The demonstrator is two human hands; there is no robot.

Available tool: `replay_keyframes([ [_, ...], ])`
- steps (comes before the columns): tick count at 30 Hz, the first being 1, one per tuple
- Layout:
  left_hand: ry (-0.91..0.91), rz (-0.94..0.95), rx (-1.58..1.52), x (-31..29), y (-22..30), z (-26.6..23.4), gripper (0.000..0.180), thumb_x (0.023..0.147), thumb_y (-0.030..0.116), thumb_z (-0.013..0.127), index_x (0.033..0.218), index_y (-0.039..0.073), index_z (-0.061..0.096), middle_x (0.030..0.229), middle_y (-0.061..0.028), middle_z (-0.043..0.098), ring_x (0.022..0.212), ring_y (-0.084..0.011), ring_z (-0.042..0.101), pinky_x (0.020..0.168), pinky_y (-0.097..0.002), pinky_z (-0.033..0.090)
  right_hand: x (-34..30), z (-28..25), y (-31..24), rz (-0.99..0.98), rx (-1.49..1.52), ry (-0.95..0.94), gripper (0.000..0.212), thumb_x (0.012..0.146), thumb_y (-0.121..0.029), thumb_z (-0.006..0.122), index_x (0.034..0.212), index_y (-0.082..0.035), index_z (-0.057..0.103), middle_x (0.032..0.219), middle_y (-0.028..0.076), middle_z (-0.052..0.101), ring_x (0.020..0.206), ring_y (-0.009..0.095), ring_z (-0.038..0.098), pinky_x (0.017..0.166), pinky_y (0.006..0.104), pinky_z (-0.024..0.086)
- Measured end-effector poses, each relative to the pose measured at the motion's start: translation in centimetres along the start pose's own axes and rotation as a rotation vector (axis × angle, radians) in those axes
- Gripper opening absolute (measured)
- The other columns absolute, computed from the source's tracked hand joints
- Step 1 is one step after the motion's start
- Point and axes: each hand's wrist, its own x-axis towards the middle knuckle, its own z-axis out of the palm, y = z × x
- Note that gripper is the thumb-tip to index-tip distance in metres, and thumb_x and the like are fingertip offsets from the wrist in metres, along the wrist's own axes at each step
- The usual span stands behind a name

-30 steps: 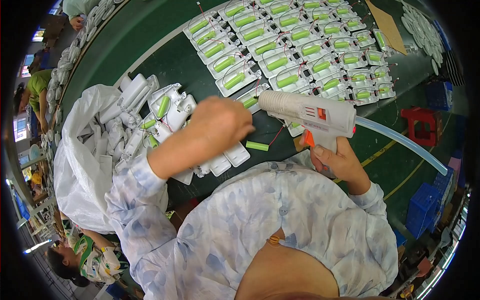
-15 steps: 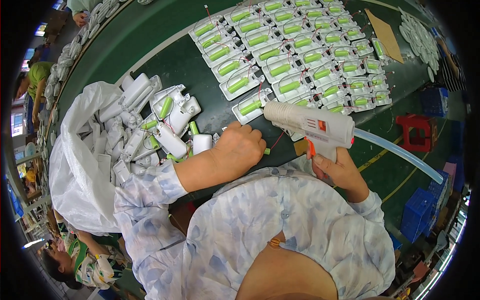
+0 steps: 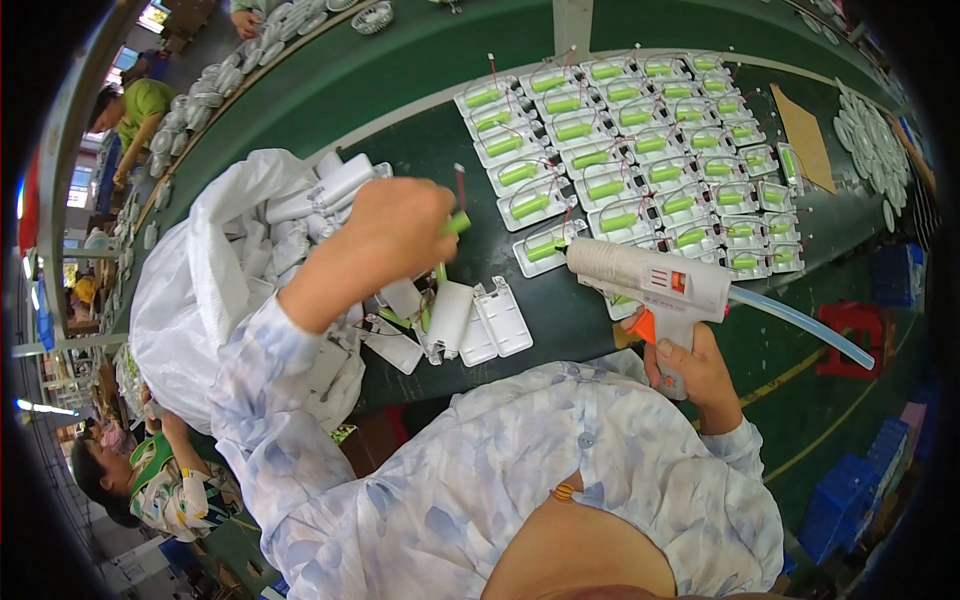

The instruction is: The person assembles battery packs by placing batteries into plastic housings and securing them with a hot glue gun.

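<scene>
My left hand (image 3: 392,232) is closed and raised over the pile of parts, slightly smeared by motion. From its fingers sticks a green cylindrical battery (image 3: 456,223), with a thin red lead rising beside it. My right hand (image 3: 698,372) grips the handle of a white hot glue gun (image 3: 650,275) with an orange trigger. The gun's nozzle points left, close to a white plastic housing (image 3: 548,248) that has a green battery in it. Below my left hand lie loose white housings (image 3: 503,318), some tilted against each other.
Rows of white housings with green batteries (image 3: 605,188) cover the dark table's far right. A white plastic bag (image 3: 190,285) full of parts stands at the left. Beyond the rows lie a brown board (image 3: 803,138) and stacked white pieces (image 3: 872,150). Other people work nearby.
My left hand has lifted away from the table edge, up and left over the pile, with a battery in it. Loose housings now show where it was. The glue gun remains in my right hand.
</scene>
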Motion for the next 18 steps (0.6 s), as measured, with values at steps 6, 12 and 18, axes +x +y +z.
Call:
replay_keyframes([
  [6, 0.028, -0.258, 0.096, 2.2, -4.5, 0.4, 0.031, 0.078, 0.036, 0.074, 0.077, 0.005, 0.071, 0.081, -0.0154, 0.07, 0.077, -0.033, 0.069, 0.067, -0.0447, 0.054, 0.0, 0.7, -0.2, -0.041, 0.002, -0.058, 0.04, 0.093, -0.018, 0.06, 0.125, 0.005, 0.053, 0.118, 0.014, 0.064, 0.064, 0.014, 0.058, 0.058, 0.028, 0.048],
  [12, 1.436, 0.861, -0.603, -6.9, -0.7, -8.3, 0.014, 0.089, 0.013, 0.061, 0.093, 0.0, 0.064, 0.089, -0.0141, 0.063, 0.078, -0.0282, 0.059, 0.07, -0.0421, 0.049, 0.2, 0.8, -0.8, -0.004, 0.08, -0.05, 0.053, 0.093, -0.014, 0.058, 0.139, 0.003, 0.04, 0.127, 0.019, 0.059, 0.063, 0.015, 0.059, 0.059, 0.0287, 0.051],
  [18, 1.978, 1.247, 0.102, -12.7, 5.0, -10.5, 0.03, 0.098, 0.017, 0.055, 0.117, -0.006, 0.059, 0.123, -0.0203, 0.061, 0.116, -0.0355, 0.054, 0.102, -0.0501, 0.041, -0.6, 2.8, -1.9, 0.047, 0.144, 0.006, 0.058, 0.091, -0.016, 0.06, 0.142, 0.002, 0.04, 0.123, 0.014, 0.062, 0.063, 0.014, 0.058, 0.058, 0.0279, 0.049],
])
